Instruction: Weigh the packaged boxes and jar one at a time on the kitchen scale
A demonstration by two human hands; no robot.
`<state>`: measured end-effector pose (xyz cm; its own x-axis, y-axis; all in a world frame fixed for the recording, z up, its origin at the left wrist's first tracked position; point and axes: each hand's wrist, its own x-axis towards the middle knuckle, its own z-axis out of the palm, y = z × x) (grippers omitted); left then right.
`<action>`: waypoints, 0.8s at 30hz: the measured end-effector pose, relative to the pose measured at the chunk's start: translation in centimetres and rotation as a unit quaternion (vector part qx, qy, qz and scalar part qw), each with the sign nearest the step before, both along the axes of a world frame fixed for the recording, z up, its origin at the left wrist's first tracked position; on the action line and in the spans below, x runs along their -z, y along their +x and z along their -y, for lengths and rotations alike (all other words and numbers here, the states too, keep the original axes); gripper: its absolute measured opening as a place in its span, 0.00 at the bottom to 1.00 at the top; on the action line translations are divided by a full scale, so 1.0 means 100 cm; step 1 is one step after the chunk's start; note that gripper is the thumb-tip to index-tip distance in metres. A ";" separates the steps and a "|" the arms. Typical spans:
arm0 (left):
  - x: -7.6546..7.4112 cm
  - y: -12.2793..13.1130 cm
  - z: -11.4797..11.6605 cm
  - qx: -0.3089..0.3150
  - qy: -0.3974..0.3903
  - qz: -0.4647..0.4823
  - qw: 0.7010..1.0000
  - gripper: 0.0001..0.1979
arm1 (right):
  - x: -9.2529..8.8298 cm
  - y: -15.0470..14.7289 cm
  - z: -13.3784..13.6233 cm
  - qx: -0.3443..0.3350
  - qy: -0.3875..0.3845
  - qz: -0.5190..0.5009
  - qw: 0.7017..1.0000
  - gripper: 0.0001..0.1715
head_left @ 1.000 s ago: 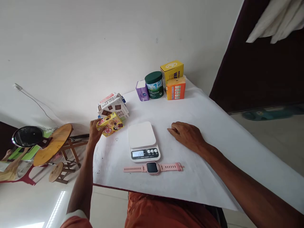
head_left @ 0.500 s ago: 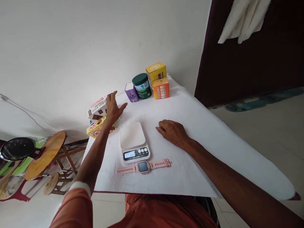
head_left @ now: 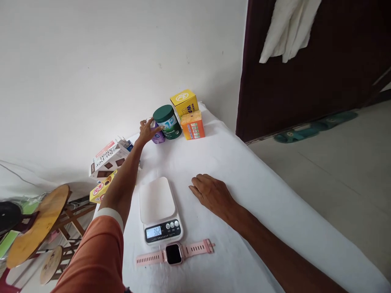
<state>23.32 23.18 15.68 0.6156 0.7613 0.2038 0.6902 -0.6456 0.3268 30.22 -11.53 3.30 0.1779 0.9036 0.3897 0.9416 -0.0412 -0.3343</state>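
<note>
At the far end of the table, my left hand (head_left: pixel 148 131) is around a small purple and white pack (head_left: pixel 158 137), its thumb across the front and its fingers at the far left side. Right beside that pack stands a green tub (head_left: pixel 168 122) with a dark lid. My right hand (head_left: pixel 210 193) rests on the white cloth with its fingers curled in; nothing shows in it. Between my arms lies a white kitchen scale (head_left: pixel 157 201), its pan bare and its display reading 362. A pink-strapped smartwatch (head_left: pixel 174 254) lies stretched out in front of the scale.
A yellow box (head_left: pixel 185 102) and an orange pack (head_left: pixel 192 125) stand right of the tub. At the left edge, a white "Su-per Meal" box (head_left: pixel 108 159) and a yellow snack box (head_left: pixel 102 189) are partly behind my left arm. A wooden stool (head_left: pixel 50 264) stands on the floor.
My left hand has reached forward and right, from above the white box to the purple pack. My right hand stays on the cloth. The view has tilted and shifted right.
</note>
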 end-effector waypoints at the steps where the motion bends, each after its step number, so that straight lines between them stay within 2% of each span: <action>1: 0.002 -0.002 -0.005 0.001 0.008 0.007 1.000 0.42 | 0.001 0.000 0.000 0.001 0.004 0.003 1.000 0.09; 5: 0.005 -0.013 -0.019 -0.022 0.009 0.036 0.999 0.34 | 0.003 0.000 -0.001 0.006 -0.004 0.007 1.000 0.10; 8: 0.005 -0.017 -0.020 -0.034 -0.002 0.061 0.998 0.36 | 0.001 0.000 -0.001 0.008 -0.019 0.002 1.000 0.12; 11: 0.005 -0.019 -0.012 -0.074 0.009 0.108 0.991 0.36 | -0.001 0.001 0.000 0.002 -0.034 -0.005 0.999 0.15; 14: -0.005 -0.033 0.008 -0.119 0.041 0.173 0.977 0.33 | -0.004 0.002 0.001 -0.002 -0.047 -0.014 0.999 0.15; 17: -0.024 -0.070 0.050 -0.074 0.090 0.203 0.972 0.31 | -0.007 0.001 0.002 -0.001 -0.060 -0.022 0.998 0.15; 20: -0.040 -0.118 0.116 -0.016 0.125 0.180 0.975 0.31 | -0.010 0.000 0.002 0.003 -0.069 -0.028 0.997 0.15; 22: -0.044 -0.147 0.163 0.015 0.118 0.156 0.981 0.30 | -0.012 -0.001 0.002 0.006 -0.073 -0.031 0.997 0.15; 24: -0.038 -0.171 0.204 0.037 0.106 0.135 0.985 0.28 | -0.014 -0.001 0.002 0.008 -0.078 -0.034 0.996 0.15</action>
